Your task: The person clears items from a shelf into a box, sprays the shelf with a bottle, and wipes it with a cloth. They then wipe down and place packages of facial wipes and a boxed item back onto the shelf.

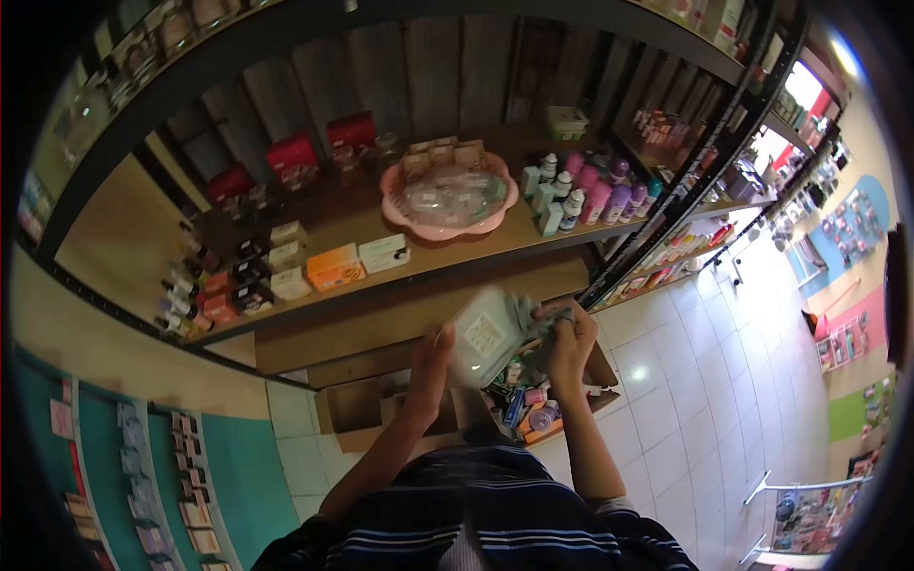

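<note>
A pale, see-through plastic box [479, 359] with a white label is held up in front of the shelf, somewhat blurred. My left hand [436, 360] grips its left edge, thumb uppermost. On the other side, my right hand [573, 344] is closed on a grey cloth [540, 344], which touches the box's right edge. Below them stands a cardboard box [602, 373] filled with mixed small packages and bottles. Another cardboard box [350, 407] with an open top is to its left, partly behind my left forearm.
On the shelf [347, 211] stand a pink scalloped tray [452, 231] of clear packets, an orange carton [335, 267], a white carton [385, 253] and several pink and purple bottles [595, 202]. A black metal post [657, 224] rises at right. White floor tiles [685, 400] extend rightward.
</note>
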Demonstrator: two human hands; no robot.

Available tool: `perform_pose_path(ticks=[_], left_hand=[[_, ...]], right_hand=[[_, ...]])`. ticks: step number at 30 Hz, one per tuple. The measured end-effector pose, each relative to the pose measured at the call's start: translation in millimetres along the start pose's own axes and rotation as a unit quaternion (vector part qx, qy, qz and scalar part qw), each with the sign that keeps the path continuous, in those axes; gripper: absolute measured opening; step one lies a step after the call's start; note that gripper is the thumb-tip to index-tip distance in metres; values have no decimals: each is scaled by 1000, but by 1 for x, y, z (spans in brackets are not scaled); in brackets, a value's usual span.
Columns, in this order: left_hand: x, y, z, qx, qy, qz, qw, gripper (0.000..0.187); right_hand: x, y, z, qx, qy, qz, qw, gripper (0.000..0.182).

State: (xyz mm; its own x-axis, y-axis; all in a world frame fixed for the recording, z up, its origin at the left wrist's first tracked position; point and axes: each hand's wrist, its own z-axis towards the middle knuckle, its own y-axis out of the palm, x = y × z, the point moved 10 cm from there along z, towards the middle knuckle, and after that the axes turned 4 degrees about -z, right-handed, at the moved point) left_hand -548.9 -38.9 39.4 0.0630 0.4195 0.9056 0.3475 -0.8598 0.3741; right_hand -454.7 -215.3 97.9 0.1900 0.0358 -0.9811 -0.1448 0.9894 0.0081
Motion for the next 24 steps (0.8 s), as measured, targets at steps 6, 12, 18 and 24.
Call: perform_pose_path(ticks=[6, 12, 18, 24], left_hand=[[-23, 5, 33, -10, 4, 29, 1000, 44], [-2, 104, 61, -151, 14, 251, 956, 64], [26, 203, 67, -284, 257, 591, 710, 88], [44, 231, 110, -341, 133, 581, 727, 81]], right_hand=[[21, -16, -8, -96, 74, -108, 987, 25], [69, -36, -25, -96, 283, 111, 948, 37], [110, -78, -7, 17, 324, 207, 923, 41], [89, -78, 26, -56, 228, 306, 923, 55]])
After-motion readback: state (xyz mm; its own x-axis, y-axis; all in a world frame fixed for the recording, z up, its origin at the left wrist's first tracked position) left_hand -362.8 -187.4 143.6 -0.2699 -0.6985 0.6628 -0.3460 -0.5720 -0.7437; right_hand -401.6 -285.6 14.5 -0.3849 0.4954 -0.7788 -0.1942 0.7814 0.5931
